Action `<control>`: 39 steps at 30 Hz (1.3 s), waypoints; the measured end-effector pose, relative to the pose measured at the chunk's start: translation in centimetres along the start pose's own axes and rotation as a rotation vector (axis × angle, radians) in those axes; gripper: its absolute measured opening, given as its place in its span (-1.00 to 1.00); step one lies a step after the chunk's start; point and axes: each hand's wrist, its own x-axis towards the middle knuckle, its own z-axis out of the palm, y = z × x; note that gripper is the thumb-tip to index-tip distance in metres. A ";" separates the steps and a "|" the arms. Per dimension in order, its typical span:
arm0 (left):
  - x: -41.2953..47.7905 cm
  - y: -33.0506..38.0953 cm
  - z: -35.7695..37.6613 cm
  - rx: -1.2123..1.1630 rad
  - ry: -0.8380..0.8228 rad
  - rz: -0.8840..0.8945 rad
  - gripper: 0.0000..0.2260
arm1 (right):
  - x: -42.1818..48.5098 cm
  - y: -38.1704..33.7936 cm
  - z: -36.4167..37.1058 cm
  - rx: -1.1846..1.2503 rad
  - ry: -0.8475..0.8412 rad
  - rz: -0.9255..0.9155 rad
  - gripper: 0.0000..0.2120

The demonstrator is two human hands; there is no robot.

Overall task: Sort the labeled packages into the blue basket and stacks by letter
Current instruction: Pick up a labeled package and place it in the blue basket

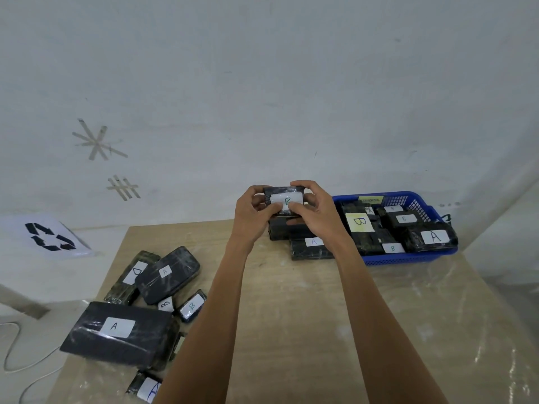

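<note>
You hold the small black B package (284, 201) in both hands, lifted off the desk (291, 301), white label facing you. Left hand (256, 212) grips its left end and right hand (313, 209) grips its right end. The fingers of both curl round the edges, with the thumbs on the label side.

Directly under your hands, a dark package (280, 231) sits on the desk; its label isn't visible. Touching it on the near side, below your right wrist, is a flat package marked A (310, 249).

Just right of your right hand is the blue basket (408, 259), on the far right part of the desk. It's packed with black packages. The yellow-label B package (359, 222) lies nearest your hand and the large-label A package (433, 237) is at the basket's far right. Smaller A and B labels sit around them.

Well to the left of your left forearm and nearer to you there's a loose cluster on the desk:
- big A package (116, 333)
- rounded A package (167, 275), partly overlapping a D package (131, 277)
- small B package (192, 306)
- another A label (145, 387) at the bottom edge

Further left, off the desk, are a recycling sign (49, 237) and a white cable (17, 360). There are tape marks (99, 142) on the wall, up and left of your hands.
</note>
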 end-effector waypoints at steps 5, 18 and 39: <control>0.3 0.3 -0.3 0.024 -0.042 -0.015 -0.77 | 0.0 0.1 0.0 -0.020 0.004 -0.034 -0.68; 0.9 0.7 -0.3 -0.067 -0.029 -0.123 -0.64 | 0.7 0.6 0.4 -0.181 -0.025 -0.026 -0.77; 0.0 -0.2 0.6 0.053 -0.142 -0.084 -0.81 | 1.1 2.2 1.5 -0.058 0.039 -0.007 -0.79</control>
